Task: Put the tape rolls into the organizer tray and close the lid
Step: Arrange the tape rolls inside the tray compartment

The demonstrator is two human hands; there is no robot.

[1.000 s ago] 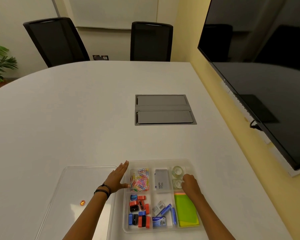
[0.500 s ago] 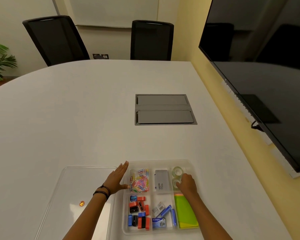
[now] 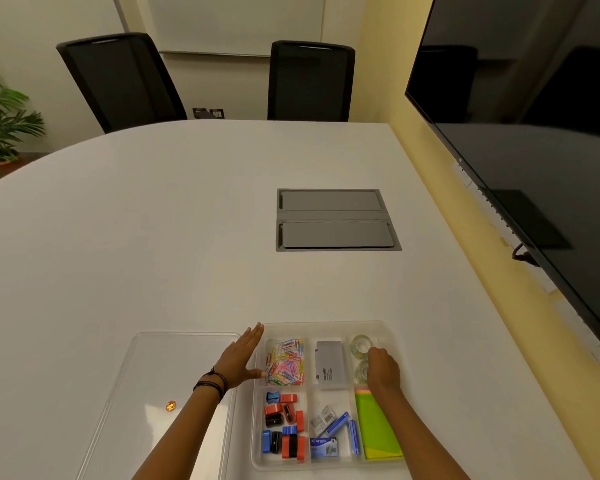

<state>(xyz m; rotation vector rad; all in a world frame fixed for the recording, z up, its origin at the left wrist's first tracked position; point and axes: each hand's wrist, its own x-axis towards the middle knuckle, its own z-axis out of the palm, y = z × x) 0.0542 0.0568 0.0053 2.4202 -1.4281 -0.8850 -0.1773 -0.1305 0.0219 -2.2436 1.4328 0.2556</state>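
Observation:
The clear organizer tray (image 3: 326, 325) sits at the near edge of the white table. Two clear tape rolls lie in its far right compartment: one (image 3: 360, 342) at the back, a second (image 3: 361, 370) in front of it. My right hand (image 3: 381, 370) rests over that compartment, fingers curled down beside the rolls; whether it grips one is hidden. My left hand (image 3: 241, 358) lies flat, fingers together, against the tray's left wall. The clear lid (image 3: 160, 368) lies flat on the table left of the tray, under my left forearm.
Other compartments hold coloured paper clips (image 3: 286, 362), a grey box (image 3: 329, 363), sharpeners and erasers (image 3: 284, 427), staple boxes (image 3: 329, 433) and green sticky notes (image 3: 376, 427). A grey cable hatch (image 3: 336, 220) is set in the table. A large screen (image 3: 534, 150) hangs on the right wall.
My right hand has shifted slightly forward over the tape compartment. My left hand stays flat at the tray's left wall.

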